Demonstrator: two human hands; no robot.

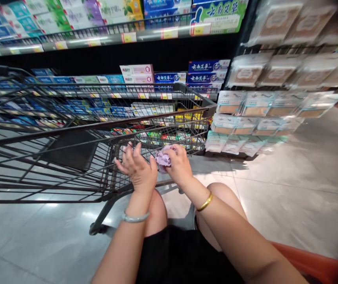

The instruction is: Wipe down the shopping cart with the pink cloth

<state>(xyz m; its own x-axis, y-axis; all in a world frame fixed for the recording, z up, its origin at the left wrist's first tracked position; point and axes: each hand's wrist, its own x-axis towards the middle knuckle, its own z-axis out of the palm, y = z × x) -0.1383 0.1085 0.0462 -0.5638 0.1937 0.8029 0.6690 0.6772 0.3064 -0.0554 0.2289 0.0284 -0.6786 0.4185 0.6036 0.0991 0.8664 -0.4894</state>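
Observation:
My right hand [179, 163] is closed around a crumpled lilac cloth [163, 157], which bunches out past the fingertips on the left. Beside it, my left hand [136, 163] has its fingers spread and holds nothing; its thumb side comes close to the cloth, and I cannot tell whether they touch. Both hands are above my knees, in front of the dark wire shopping cart [110, 165]. A pale bangle [135, 217] circles the left wrist and a gold bangle [206, 202] the right.
Shelves with boxed goods [170, 77] run behind the cart. Hanging packets [244, 103] fill a rack at the right. A cart wheel [96, 228] rests on the shiny tiled floor [299, 169]. Something orange-red [307, 258] lies at lower right.

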